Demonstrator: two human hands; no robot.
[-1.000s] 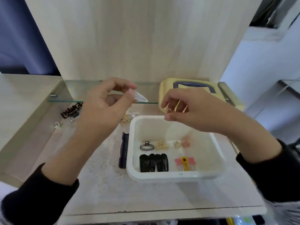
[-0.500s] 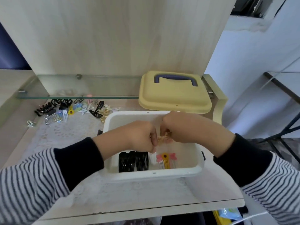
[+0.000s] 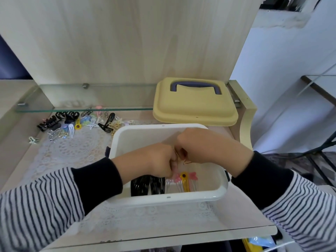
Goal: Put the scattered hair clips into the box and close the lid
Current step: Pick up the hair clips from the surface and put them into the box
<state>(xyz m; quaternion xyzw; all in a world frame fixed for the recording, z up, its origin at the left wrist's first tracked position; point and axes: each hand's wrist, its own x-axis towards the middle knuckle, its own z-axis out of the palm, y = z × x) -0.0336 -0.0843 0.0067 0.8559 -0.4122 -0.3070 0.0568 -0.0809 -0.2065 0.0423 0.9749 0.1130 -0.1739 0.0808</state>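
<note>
The desk (image 3: 16,160) bears a lace mat (image 3: 76,151), white box (image 3: 163,199), yellow lid (image 3: 194,110) and scattered hair clips (image 3: 78,124).

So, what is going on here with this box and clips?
A person has both hands over the white box. The right hand pinches a gold clip; the left hand is curled beside it, its hold hidden. Inside lie black clips and coloured clips. On the table lie loose clips, and the yellow lid is off.
</note>
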